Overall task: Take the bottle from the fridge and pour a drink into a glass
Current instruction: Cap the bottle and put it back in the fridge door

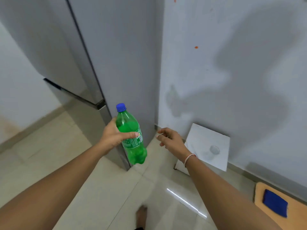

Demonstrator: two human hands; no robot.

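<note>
Left hand (114, 136) wrapped around the middle of a green plastic soda bottle (131, 135), thumb across the front just beside the label, other fingers hidden behind. Bottle held in the air, nearly upright, leaning slightly with its blue cap (120, 107) toward the upper left and its lobed base toward the lower right. Green liquid inside, up to the shoulder. Right hand (169, 138) empty, fingers loosely spread and curled, hovering just beside the bottle without touching it; thin pinkish band (189, 159) around the wrist.

Behind the bottle, a tall grey fridge (119, 63), doors shut, dark seam between upper and lower door at the left. To the right of the fridge, a pale wall (240, 63) with two small orange marks and soft shadows of the arms. Low against that wall, a small white table (211, 146) carrying a clear glass (214, 150), blurred, well apart from the bottle. Pale tiled floor (83, 163) below; a bare foot (141, 214) at the bottom edge. At the lower right corner, an orange mat (269, 211) with a dark blue patch.
</note>
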